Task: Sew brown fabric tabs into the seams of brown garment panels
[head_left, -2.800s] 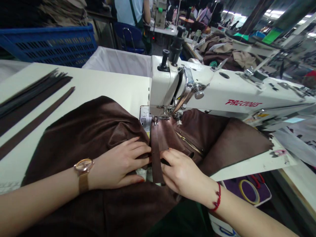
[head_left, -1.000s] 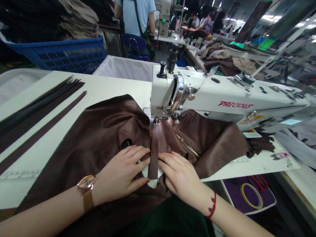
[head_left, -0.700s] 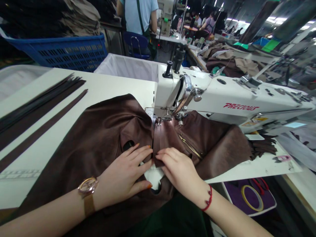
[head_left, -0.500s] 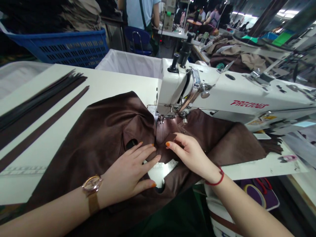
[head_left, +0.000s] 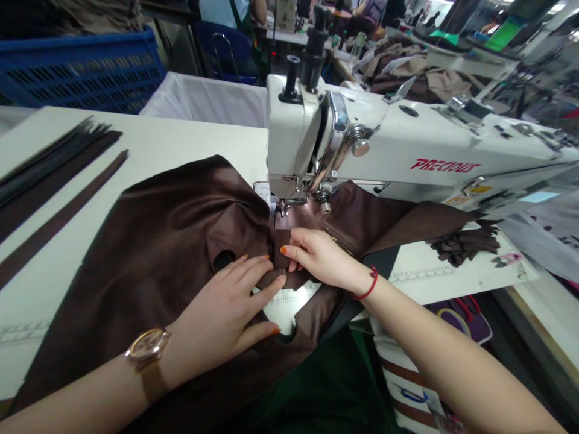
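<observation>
A brown garment [head_left: 172, 241] lies spread on the table under the white sewing machine [head_left: 384, 157]. My left hand [head_left: 221, 313], with a gold watch on its wrist, rests flat on the fabric with fingers spread. My right hand [head_left: 316, 256], with a red cord on its wrist, pinches the short end of a brown strip [head_left: 281, 244] just in front of the presser foot [head_left: 284, 207]. A brass zipper is partly hidden behind my right hand.
Dark strips [head_left: 49, 181] lie on the white table [head_left: 181, 144] at the left. A blue crate [head_left: 81, 72] stands behind it. Dark scraps [head_left: 461, 244] lie right of the machine. A purple tray [head_left: 461, 313] sits below the table edge. Another person stands far back.
The strip has fed under the foot and only a short end remains. My right hand moved forward from flat on the fabric to pinching that end. My left hand stays flat.
</observation>
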{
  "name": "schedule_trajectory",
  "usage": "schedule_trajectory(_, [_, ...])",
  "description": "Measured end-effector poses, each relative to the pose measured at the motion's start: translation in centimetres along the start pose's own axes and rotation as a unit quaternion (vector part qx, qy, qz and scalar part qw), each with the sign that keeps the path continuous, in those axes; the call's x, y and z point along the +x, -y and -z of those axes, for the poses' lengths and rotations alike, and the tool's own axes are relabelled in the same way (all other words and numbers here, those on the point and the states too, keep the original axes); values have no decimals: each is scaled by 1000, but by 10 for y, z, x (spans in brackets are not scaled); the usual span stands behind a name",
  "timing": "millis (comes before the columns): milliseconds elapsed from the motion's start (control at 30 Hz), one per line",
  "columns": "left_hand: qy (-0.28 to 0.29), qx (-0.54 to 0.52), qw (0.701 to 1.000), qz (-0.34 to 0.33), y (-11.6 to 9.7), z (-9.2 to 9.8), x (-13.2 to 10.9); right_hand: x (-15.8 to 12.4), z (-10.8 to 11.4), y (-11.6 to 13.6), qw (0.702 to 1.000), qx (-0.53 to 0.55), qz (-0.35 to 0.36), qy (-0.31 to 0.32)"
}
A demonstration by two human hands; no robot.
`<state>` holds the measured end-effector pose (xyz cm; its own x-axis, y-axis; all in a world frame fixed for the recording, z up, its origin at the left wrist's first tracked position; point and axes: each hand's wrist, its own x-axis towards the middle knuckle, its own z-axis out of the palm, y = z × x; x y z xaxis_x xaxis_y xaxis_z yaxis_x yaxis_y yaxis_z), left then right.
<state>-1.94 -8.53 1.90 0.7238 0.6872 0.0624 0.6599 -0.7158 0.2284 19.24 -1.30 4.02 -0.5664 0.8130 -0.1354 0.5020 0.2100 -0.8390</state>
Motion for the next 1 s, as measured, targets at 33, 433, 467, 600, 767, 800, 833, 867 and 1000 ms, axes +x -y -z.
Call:
schedule_trajectory(33, [1, 0, 1000, 0, 0, 0, 0, 1, 0, -1, 1000, 2, -2, 3])
schedule_trajectory(433, [-1, -5, 1000, -5, 1, 2, 0, 4, -2, -2, 1000, 2, -5, 17])
schedule_trajectory(467, [-3, -8, 1000, -6, 1, 2, 0, 4, -2, -2, 1000, 0, -4, 16])
schedule_trajectory(600, [-9, -17, 1000, -10, 2, 2, 0, 1, -2, -1, 1000, -6, -3, 14])
schedule_trajectory(767, [1, -26, 1000, -10, 3, 3, 0, 0, -1, -1, 1000, -11, 7, 9])
schedule_trajectory(800, [2, -27, 1000, -10, 4, 3, 0, 0, -1, -2, 1000, -13, 9, 6])
schedule_trajectory(833, [2, -28, 1000, -11, 4, 3, 0, 0, -1, -2, 1000, -16, 11, 3])
schedule_trajectory(867, [2, -29, 1000, -11, 4, 2, 0, 0, -2, -2, 1000, -22, 13, 0])
schedule_trajectory(1000, [-8, -32, 999, -13, 4, 2, 0, -6, -4, -1, 997, -73, 30, -22])
